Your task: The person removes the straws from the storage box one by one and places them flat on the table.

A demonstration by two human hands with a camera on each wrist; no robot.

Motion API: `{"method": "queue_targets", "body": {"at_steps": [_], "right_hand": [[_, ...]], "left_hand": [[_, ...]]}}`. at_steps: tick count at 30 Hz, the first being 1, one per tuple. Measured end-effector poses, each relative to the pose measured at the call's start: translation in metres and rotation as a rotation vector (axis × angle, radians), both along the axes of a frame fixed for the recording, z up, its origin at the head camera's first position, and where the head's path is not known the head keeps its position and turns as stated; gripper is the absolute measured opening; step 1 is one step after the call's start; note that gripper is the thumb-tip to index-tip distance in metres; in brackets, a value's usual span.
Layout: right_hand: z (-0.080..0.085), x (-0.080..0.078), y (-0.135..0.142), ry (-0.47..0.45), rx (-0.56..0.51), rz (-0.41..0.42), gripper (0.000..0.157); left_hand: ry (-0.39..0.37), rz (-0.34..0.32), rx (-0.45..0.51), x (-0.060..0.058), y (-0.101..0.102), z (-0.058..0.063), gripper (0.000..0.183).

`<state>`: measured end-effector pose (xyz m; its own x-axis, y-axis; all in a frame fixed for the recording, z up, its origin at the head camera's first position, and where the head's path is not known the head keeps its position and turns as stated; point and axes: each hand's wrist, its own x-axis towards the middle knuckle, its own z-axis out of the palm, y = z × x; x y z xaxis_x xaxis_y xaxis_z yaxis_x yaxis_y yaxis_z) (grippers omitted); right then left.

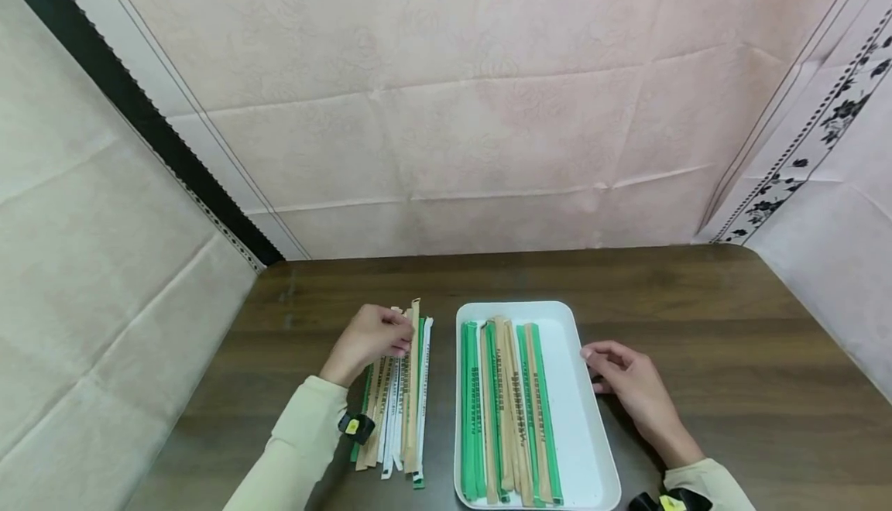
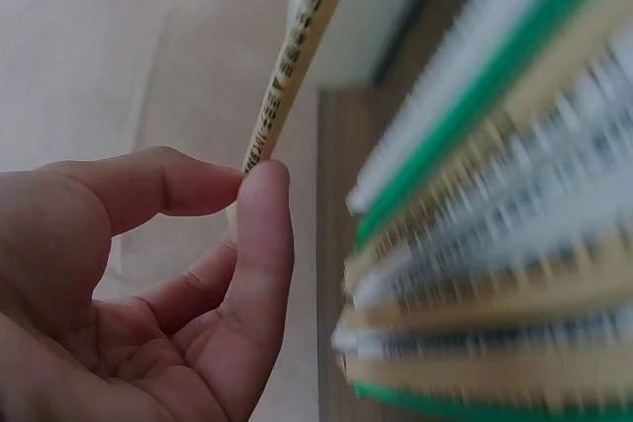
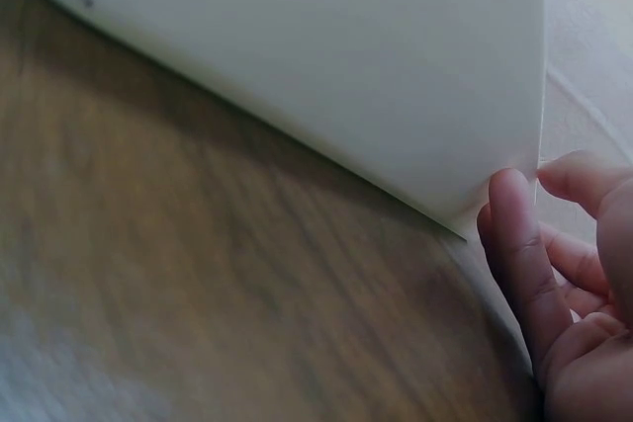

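Observation:
My left hand (image 1: 374,338) pinches a brown paper-wrapped straw (image 2: 292,61) near its far end, between thumb and index finger. Printed lettering runs along its wrapper. Beneath that hand, a loose bunch of wrapped straws (image 1: 387,422) in brown, white and green lies on the table. To its right stands a white tray (image 1: 573,402) holding a row of green and brown wrapped straws (image 1: 505,410) laid lengthwise. My right hand (image 1: 630,387) grips the tray's right rim, thumb and index fingertips at the edge in the right wrist view.
The brown wooden table (image 1: 732,341) extends beyond the tray on both sides. Pale cloth (image 1: 488,108) hangs behind the table and along its sides. Inside the tray, the bare strip of floor is on the right.

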<state>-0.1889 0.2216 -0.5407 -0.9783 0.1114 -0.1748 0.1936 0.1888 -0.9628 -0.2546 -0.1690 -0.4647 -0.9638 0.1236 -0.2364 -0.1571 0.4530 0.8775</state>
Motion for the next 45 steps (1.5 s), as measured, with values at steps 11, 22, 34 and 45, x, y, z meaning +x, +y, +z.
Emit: {"method": "queue_targets", "body": {"at_steps": [11, 22, 34, 45], "right_hand": [[0.003, 0.003, 0.003, 0.009, 0.004, -0.001, 0.044], [0.005, -0.001, -0.001, 0.012, 0.043, 0.014, 0.044], [0.001, -0.002, -0.003, 0.004, 0.026, 0.018, 0.042], [0.001, 0.000, 0.001, 0.008, 0.020, 0.018, 0.043]], "left_hand": [[0.151, 0.056, -0.404, 0.001, -0.008, -0.011, 0.012], [0.240, 0.043, -0.300, 0.012, 0.009, 0.013, 0.024], [0.190, -0.134, -0.210, 0.013, 0.099, 0.039, 0.027], [0.152, -0.193, -0.437, 0.010, 0.187, 0.020, 0.029]]}}
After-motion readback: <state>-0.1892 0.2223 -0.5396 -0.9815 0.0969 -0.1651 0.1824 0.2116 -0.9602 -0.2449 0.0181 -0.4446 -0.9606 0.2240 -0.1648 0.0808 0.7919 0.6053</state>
